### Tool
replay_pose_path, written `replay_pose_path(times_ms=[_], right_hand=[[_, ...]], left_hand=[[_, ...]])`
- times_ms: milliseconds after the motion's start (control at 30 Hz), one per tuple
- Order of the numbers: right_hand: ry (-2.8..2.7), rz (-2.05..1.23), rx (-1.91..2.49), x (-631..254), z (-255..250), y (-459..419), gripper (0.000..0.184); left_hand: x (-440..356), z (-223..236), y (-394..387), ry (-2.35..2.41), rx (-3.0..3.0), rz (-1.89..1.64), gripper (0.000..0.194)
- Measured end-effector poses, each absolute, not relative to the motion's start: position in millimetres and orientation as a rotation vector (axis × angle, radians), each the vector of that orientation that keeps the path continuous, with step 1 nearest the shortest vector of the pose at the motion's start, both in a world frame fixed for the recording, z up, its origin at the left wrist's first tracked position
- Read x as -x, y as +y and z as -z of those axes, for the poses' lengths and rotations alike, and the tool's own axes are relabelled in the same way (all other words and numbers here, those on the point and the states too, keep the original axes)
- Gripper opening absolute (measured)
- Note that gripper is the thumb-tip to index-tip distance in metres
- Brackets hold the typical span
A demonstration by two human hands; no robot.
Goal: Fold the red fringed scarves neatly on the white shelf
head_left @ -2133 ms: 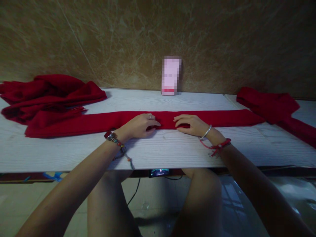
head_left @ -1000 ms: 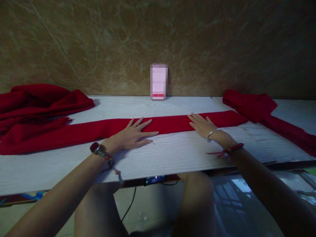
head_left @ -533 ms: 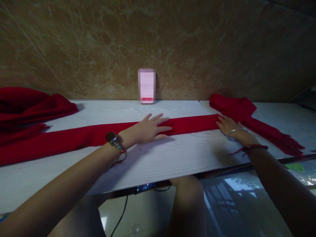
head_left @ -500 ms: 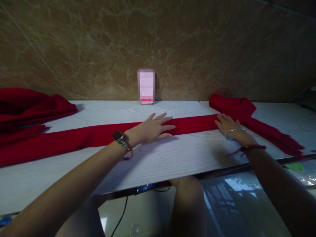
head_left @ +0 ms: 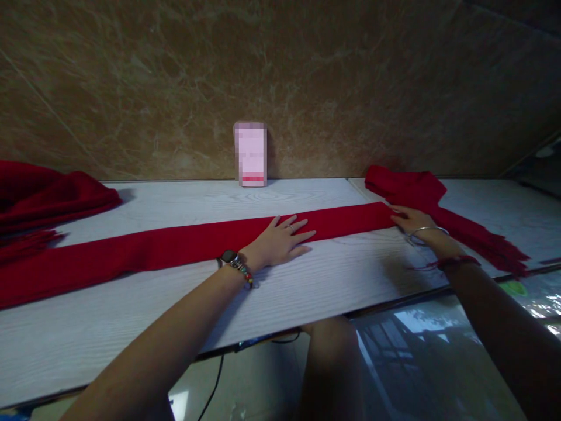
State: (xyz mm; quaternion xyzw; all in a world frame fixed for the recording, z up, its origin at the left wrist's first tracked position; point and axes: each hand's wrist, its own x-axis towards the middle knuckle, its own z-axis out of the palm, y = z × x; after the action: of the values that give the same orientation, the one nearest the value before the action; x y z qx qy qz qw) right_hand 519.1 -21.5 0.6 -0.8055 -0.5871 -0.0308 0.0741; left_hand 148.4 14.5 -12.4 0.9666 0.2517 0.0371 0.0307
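A long red scarf (head_left: pixel 184 242) lies flat in a narrow strip across the white wood-grain table. My left hand (head_left: pixel 280 240) rests on it palm down, its fingers spread, pressing on the cloth right of the middle. At the strip's right end, my right hand (head_left: pixel 409 220) has its thumb and fingers closed on the edge of the scarf. Just beyond that hand is a second piece of red cloth (head_left: pixel 416 190), bent over, with a fringed end trailing to the right. At the far left, a heap of red cloth (head_left: pixel 52 193) with fringe lies over the strip.
A phone (head_left: pixel 251 155) with a blurred screen leans against the brown marbled wall (head_left: pixel 307 88) at the back of the table (head_left: pixel 219 310). Below the front edge are my leg, a black cable (head_left: pixel 214 386) and a glossy surface with reflections.
My right hand has gone from lying on the scarf's end with fingers extended to gripping its edge. My left hand stays spread on the cloth, its wrist slightly lower. The view has shifted a little.
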Motion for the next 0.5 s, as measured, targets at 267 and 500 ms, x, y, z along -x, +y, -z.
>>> replay_pose_path(times_ms=[267, 500], right_hand=[[-1.698, -0.063, 2.262, -504.0, -33.9, -10.7, 0.02], [-1.86, -0.021, 2.041, -497.7, -71.4, -41.3, 0.023]], left_hand=[[-148.7, 11.6, 13.0, 0.798, -2.965, -0.119, 0.049], [-148.0, 13.4, 14.0, 0.787, -2.98, -0.144, 0.049]])
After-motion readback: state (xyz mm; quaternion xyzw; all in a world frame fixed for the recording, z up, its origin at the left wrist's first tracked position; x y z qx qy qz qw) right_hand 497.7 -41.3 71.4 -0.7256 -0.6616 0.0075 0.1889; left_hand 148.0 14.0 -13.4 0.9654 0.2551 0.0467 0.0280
